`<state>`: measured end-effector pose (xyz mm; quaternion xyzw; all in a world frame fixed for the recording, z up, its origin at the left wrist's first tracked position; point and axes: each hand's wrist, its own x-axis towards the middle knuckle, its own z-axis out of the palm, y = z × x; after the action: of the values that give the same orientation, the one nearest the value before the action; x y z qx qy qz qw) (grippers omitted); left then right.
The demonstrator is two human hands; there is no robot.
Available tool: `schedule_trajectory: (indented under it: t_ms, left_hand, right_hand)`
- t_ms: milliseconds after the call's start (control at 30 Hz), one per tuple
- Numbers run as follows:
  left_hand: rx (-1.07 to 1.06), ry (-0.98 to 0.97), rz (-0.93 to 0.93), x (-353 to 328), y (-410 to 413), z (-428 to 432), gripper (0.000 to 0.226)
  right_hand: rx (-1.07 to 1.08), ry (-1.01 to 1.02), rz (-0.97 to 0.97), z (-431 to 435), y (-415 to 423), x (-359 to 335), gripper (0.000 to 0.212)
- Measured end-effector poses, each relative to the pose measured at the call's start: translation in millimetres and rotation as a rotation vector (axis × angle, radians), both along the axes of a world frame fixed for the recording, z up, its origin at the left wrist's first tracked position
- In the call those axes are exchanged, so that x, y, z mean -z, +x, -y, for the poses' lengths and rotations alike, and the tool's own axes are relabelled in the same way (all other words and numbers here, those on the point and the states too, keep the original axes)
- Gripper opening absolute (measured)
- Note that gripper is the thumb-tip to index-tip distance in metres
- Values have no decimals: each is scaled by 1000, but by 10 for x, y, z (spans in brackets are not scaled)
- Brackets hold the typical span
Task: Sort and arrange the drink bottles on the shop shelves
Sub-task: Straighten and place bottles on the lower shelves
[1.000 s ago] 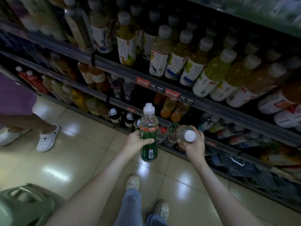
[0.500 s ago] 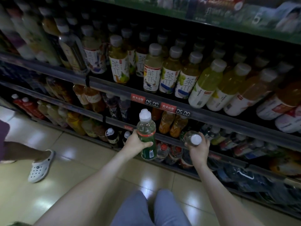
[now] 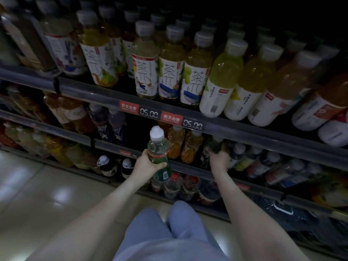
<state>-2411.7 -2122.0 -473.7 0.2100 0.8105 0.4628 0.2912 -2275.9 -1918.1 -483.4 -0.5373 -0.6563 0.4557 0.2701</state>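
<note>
Judged full, stiff and slippery, the green bottle (image 3: 157, 146) is gripped mid-body by the left hand (image 3: 148, 163), a second bottle (image 3: 216, 145) by the right hand (image 3: 219, 159).

A shop: tiered shelves (image 3: 244, 133) of bottled drinks (image 3: 170, 80) behind red price tags (image 3: 171, 116).

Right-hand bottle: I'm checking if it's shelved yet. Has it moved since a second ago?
Yes. The bottle in the right hand went up and forward, in under the price-tag rail, beside the orange bottles.
</note>
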Motion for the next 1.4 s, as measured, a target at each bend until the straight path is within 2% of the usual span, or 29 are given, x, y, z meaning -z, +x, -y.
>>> schedule_trajectory:
  t_ms: [133, 233, 367, 467, 600, 733, 800, 900, 967, 1133, 1267, 1400]
  left_hand:
    - [-1, -11, 21, 67, 57, -74, 67]
    - [-12, -22, 20, 79, 87, -127, 69]
    - [-37, -6, 21, 120, 65, -155, 66]
    - [-62, 9, 17, 156, 38, -127, 66]
    - [-82, 24, 16, 219, -6, -31, 66]
    - [-92, 29, 12, 269, -63, 40, 66]
    - [-94, 45, 24, 276, -88, 57, 66]
    - [-99, 61, 37, 260, -134, 85, 69]
    - [-115, 69, 45, 253, -181, 127, 70]
    - [-167, 96, 35, 178, -340, 332, 72]
    - [-243, 100, 21, 164, -478, 477, 73]
    - [-306, 103, 0, 192, -546, 600, 75]
  right_hand:
    - [-15, 129, 101, 40, -1, 55, 56]
    - [31, 202, 252, 263, 12, 93, 68]
    - [-175, 220, 248, 475, -155, 180, 75]
    - [-203, 260, 319, 403, -391, 235, 86]
    - [-147, 399, 435, 417, -627, 278, 87]
    - [-39, 473, 432, 377, -721, 318, 70]
    - [-22, 456, 370, 390, -687, 315, 63]
    - [-67, 187, 121, 538, -533, 236, 50]
    - [-138, 84, 8, 630, -406, 226, 45]
    - [-312, 123, -38, 815, -208, 147, 68]
    - [-468, 108, -64, 1035, -249, 62, 73]
    - [-498, 42, -148, 1192, -485, 59, 68]
